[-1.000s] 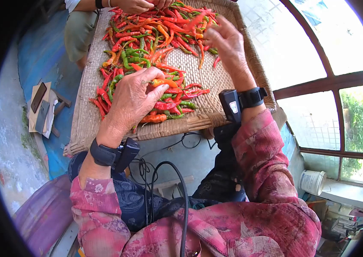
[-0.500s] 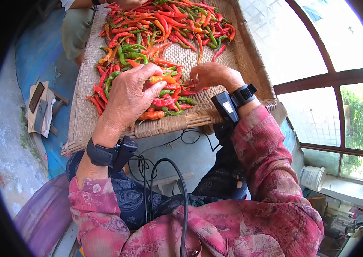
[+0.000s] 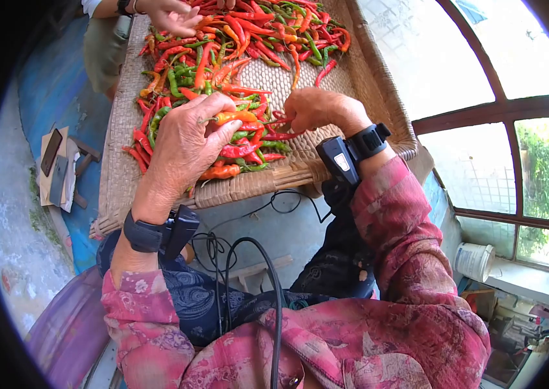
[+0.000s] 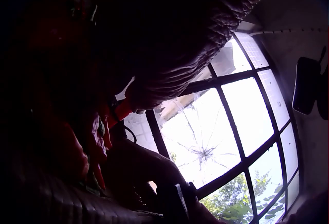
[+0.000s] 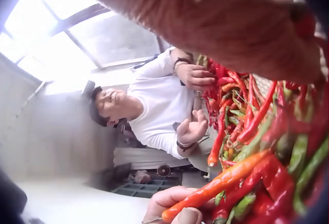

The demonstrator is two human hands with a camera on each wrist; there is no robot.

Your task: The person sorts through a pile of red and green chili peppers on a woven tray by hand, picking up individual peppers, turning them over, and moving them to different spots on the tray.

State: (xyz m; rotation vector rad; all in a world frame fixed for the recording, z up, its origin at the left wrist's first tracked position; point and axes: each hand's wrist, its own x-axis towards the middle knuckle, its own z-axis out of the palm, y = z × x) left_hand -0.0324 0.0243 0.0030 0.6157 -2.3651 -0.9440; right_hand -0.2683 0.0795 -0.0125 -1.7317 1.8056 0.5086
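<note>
My left hand pinches an orange chili pepper between thumb and fingers, just over the near pile of red and green chili peppers. In the right wrist view the same orange chili pepper slants up from the left fingertips. My right hand is at the right side of this pile, its fingers curled down and pinching a thin red chili pepper; the palm hides part of it. The left wrist view is dark, with the right hand beside the peppers.
A woven tray with a raised rim bears the peppers, including a larger heap farther back. Another person's hand reaches over its far left. Black cables hang below, and a windowed wall stands at right.
My right hand came down from above the far heap to the near pile's right side. The left hand keeps its orange chili pepper. The other person's hand has opened out over the tray.
</note>
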